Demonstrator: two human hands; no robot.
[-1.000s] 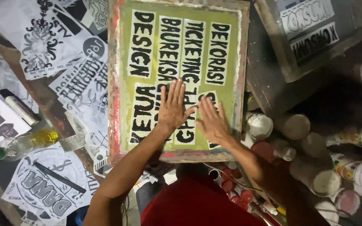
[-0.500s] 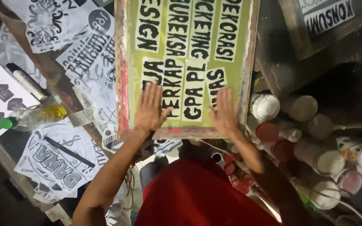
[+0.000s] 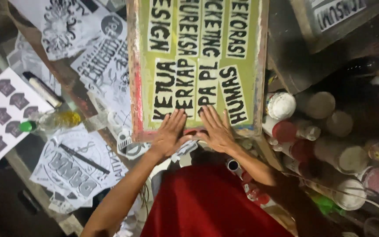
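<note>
A wooden-framed printing screen [image 3: 259, 57] with a yellow-green mesh lies flat on the bench; strips of white paper with bold black letters cover the mesh. My left hand [image 3: 168, 134] rests flat, fingers spread, on the screen's near edge, over the bottom of the letter strips. My right hand [image 3: 216, 131] lies flat beside it, thumbs almost touching. Neither hand holds anything. My red shirt [image 3: 207, 202] fills the bottom of the view.
Black-and-white printed sheets [image 3: 73, 164] and a sheet of small dark shirt shapes [image 3: 1, 114] lie at the left, with a small bottle of yellow liquid [image 3: 51, 122] and a marker [image 3: 44, 90]. Several ink jars and lidded pots [image 3: 281, 105] crowd the right. Another framed screen [image 3: 330, 17] is top right.
My hands slid down the mesh to the screen's near edge, spread apart, then came together side by side. The view shifted, so the screen sits higher in the frame.
</note>
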